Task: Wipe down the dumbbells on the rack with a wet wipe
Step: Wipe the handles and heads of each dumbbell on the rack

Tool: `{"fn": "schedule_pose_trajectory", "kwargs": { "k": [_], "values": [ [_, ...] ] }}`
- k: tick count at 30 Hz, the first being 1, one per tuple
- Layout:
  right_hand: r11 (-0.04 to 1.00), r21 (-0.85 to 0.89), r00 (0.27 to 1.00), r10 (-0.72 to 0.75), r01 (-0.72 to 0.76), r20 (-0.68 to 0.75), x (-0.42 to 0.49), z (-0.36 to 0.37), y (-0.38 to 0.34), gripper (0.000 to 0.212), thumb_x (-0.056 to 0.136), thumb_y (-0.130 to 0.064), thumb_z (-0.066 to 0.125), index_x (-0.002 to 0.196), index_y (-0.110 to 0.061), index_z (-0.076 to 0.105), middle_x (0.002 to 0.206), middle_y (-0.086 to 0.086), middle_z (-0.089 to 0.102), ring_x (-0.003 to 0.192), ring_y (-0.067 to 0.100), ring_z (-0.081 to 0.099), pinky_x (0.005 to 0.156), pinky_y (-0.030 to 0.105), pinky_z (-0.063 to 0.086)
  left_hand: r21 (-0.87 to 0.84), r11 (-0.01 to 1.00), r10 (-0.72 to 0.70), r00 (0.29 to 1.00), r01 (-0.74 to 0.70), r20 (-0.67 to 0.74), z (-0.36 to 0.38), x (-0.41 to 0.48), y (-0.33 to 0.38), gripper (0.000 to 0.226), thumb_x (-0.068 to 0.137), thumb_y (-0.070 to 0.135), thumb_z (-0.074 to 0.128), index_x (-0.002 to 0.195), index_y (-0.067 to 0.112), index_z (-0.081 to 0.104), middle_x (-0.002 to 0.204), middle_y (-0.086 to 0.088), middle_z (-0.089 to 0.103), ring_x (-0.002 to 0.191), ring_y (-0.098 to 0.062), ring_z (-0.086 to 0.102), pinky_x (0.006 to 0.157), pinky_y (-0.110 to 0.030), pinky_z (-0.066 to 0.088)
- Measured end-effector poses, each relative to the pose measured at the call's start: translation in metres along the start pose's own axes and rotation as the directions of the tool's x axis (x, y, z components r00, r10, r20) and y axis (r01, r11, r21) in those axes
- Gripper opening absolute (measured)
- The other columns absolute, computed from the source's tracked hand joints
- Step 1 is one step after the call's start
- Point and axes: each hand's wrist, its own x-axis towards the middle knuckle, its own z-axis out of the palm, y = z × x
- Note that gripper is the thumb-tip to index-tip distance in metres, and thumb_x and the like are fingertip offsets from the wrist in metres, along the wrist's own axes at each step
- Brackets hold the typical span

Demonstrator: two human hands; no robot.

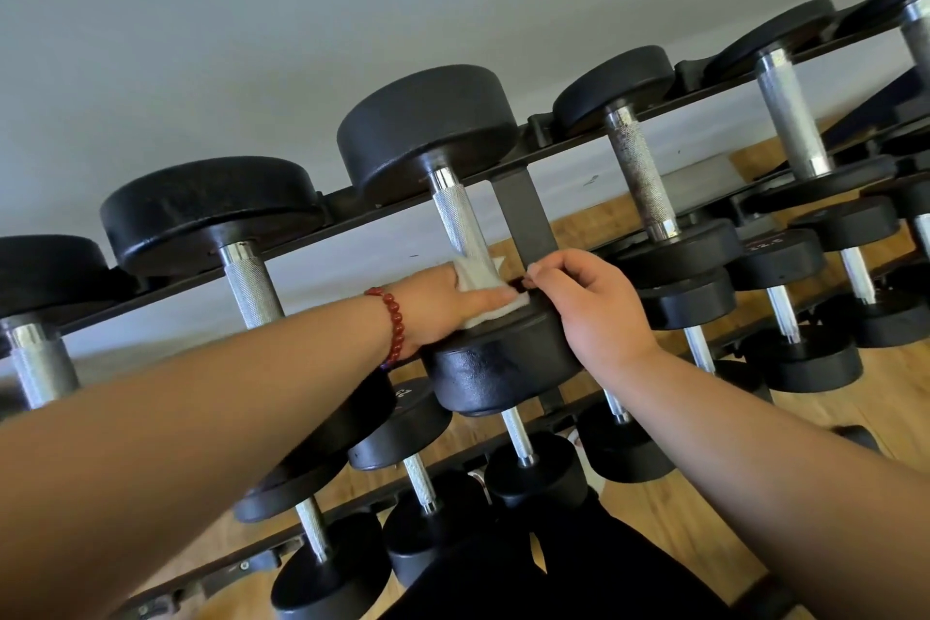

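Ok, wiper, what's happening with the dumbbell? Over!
Left hand holds wet wipe round the dumbbell handle. Right hand grips its near head. Rack post close beside, nothing blocking.

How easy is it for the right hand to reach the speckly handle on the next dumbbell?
Probably easy. The right hand rests on the near head of the dumbbell being wiped, and the speckled handle sits just up and to its right, with nothing between them.

A bracelet [395,325] of round, dark-red beads rings the wrist of my left hand [443,302]. Both forearms [226,408] are bare. Black clothing [528,569] covers me below.
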Motion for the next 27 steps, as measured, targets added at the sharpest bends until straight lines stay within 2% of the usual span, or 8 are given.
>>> {"fn": "schedule_pose_trajectory", "kwargs": {
  "k": [2, 3, 7, 9, 12, 17, 22, 27],
  "values": [
    [1.000, -0.003, 1.000, -0.003, 0.003, -0.006, 0.000, 0.000, 0.001, 0.022, 0.091, -0.026, 0.063, 0.073, -0.014, 0.066, 0.076, 0.006, 0.065, 0.075, 0.012, 0.058, 0.072, 0.031, 0.045, 0.100, 0.995, 0.002, 1.000, -0.003, 0.008, -0.005, -0.001, -0.003, 0.075, 0.058, 0.071, 0.076, 0.113, 0.022, 0.067, 0.109, 0.003, 0.072, 0.105, -0.018, 0.067, 0.099, -0.038, 0.050],
    [1.000, -0.002, 1.000, -0.003, 0.003, -0.006, 0.001, 0.000, 0.001, 0.022, 0.091, -0.027, 0.063, 0.073, -0.014, 0.065, 0.074, 0.003, 0.064, 0.074, 0.012, 0.058, 0.073, 0.032, 0.045, 0.097, 0.995, -0.013, 1.000, 0.012, 0.003, -0.005, 0.000, -0.001, 0.079, 0.055, 0.072, 0.077, 0.115, 0.021, 0.067, 0.110, 0.002, 0.072, 0.104, -0.018, 0.067, 0.100, -0.039, 0.050],
    [1.000, 0.007, 1.000, 0.005, -0.005, 0.002, 0.000, -0.001, 0.001, 0.020, 0.091, -0.027, 0.062, 0.072, -0.019, 0.065, 0.070, -0.005, 0.062, 0.074, 0.012, 0.059, 0.072, 0.034, 0.047, -0.014, 1.000, -0.008, 1.000, 0.008, -0.016, 0.005, 0.002, 0.009, 0.026, 0.084, 0.042, 0.070, 0.100, 0.021, 0.069, 0.105, -0.004, 0.073, 0.102, -0.021, 0.067, 0.101, -0.040, 0.049],
    [1.000, -0.006, 1.000, -0.003, 0.003, 0.001, 0.000, -0.001, 0.002, 0.020, 0.091, -0.029, 0.062, 0.074, -0.019, 0.066, 0.073, -0.003, 0.064, 0.076, 0.015, 0.061, 0.074, 0.035, 0.049, 0.031, 0.999, 0.007, 1.000, -0.007, -0.002, 0.004, -0.002, 0.007, 0.021, 0.085, 0.043, 0.069, 0.097, 0.026, 0.067, 0.107, -0.001, 0.072, 0.103, -0.018, 0.066, 0.101, -0.038, 0.049],
    [1.000, -0.025, 1.000, -0.012, 0.012, 0.005, 0.001, 0.000, 0.002, 0.020, 0.090, -0.031, 0.062, 0.073, -0.019, 0.067, 0.072, -0.005, 0.065, 0.077, 0.016, 0.062, 0.074, 0.035, 0.048, 0.068, 0.997, -0.025, 1.000, 0.026, -0.005, -0.002, -0.003, -0.002, 0.038, 0.077, 0.051, 0.075, 0.105, 0.026, 0.067, 0.110, 0.001, 0.071, 0.103, -0.017, 0.066, 0.100, -0.038, 0.050],
    [0.999, -0.029, 1.000, -0.025, 0.024, -0.014, 0.001, 0.000, 0.002, 0.021, 0.090, -0.028, 0.062, 0.071, -0.020, 0.068, 0.071, -0.008, 0.065, 0.077, 0.014, 0.062, 0.074, 0.033, 0.048, 0.106, 0.994, 0.001, 0.998, 0.006, -0.061, 0.006, 0.002, 0.006, 0.041, 0.077, 0.048, 0.076, 0.105, 0.019, 0.070, 0.104, -0.001, 0.072, 0.099, -0.018, 0.067, 0.097, -0.040, 0.052],
    [0.999, -0.026, 1.000, -0.028, 0.028, 0.012, 0.001, -0.001, 0.003, 0.022, 0.091, -0.029, 0.061, 0.073, -0.017, 0.067, 0.069, -0.008, 0.063, 0.074, 0.012, 0.060, 0.071, 0.031, 0.046, 0.119, 0.993, -0.024, 0.999, 0.021, 0.021, -0.008, -0.005, 0.000, 0.081, 0.057, 0.067, 0.080, 0.119, 0.018, 0.065, 0.111, 0.003, 0.071, 0.105, -0.016, 0.066, 0.101, -0.037, 0.049],
    [0.999, -0.012, 1.000, -0.030, 0.030, 0.007, 0.002, -0.001, 0.004, 0.022, 0.091, -0.029, 0.061, 0.072, -0.020, 0.067, 0.071, -0.007, 0.065, 0.075, 0.013, 0.061, 0.072, 0.033, 0.047, 0.117, 0.993, -0.001, 1.000, 0.003, -0.016, 0.000, -0.005, 0.006, 0.028, 0.084, 0.050, 0.066, 0.099, 0.026, 0.065, 0.102, 0.004, 0.070, 0.098, -0.014, 0.066, 0.090, -0.025, 0.051]
  ]
}}
